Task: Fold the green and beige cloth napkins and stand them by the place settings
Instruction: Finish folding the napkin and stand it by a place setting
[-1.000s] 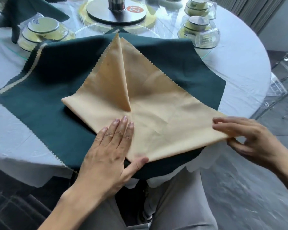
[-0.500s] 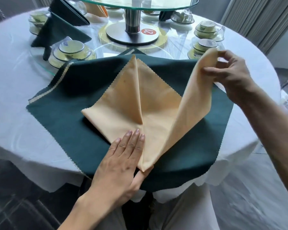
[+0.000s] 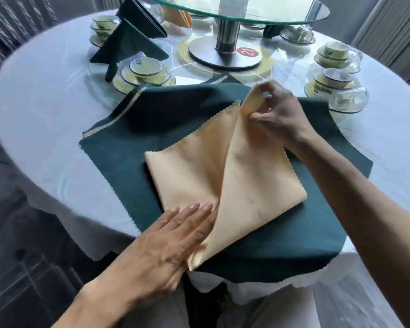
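White cloth is covering the round table point(image 3: 45, 110), with a glass turntable point(image 3: 237, 8) on a steel post at the centre and stacked cups with saucers point(image 3: 147, 74) ringing it; two green napkins already folded point(image 3: 128, 43) are standing at the far left. Directly in front of the person the green napkin point(image 3: 128, 162) is lying spread flat, and the beige napkin point(image 3: 199, 176) is sitting on top of it, partly folded. The left hand point(image 3: 175, 240) is lying flat with straight fingers, pressing the near point of the beige cloth; the right hand point(image 3: 277, 110) is pinching the right corner flap point(image 3: 251, 100) and carrying it toward the far tip. The centre crease is running from the left hand away toward the turntable, so the flap's edge is probably meant to land along that line; the right hand, being nearer the far tip, seems best placed to set it down while the left is anchoring the near end.
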Demonstrator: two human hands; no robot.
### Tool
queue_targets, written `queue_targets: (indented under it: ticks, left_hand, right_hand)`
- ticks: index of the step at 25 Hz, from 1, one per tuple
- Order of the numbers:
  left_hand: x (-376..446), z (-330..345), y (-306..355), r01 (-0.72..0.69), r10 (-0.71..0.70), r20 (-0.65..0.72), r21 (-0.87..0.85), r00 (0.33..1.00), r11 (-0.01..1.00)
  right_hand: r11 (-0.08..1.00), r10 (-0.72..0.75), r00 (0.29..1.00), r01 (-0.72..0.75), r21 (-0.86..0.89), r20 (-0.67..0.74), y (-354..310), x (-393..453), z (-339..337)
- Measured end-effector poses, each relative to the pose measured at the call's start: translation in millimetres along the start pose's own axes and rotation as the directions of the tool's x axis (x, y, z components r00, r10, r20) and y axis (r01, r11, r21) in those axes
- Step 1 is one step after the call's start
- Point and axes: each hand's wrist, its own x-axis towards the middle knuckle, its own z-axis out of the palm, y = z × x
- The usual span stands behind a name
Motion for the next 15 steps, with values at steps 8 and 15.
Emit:
queue_targets:
  ticks: [8, 15]
  left_hand:
    - [-16, 9, -3, -0.17, 0.178, -0.046, 0.139, 0.983, 0.975]
    - [-20, 18, -5, -0.161, 0.173, -0.06, 0.169, 0.983, 0.972]
  right_hand:
    - [0.996, 0.084, 0.995, -0.086, 0.04, 0.046, 8, -23, 9]
    - [0.998, 0.029, 0.999, -0.028, 0.049, -0.025, 1, -17, 21]
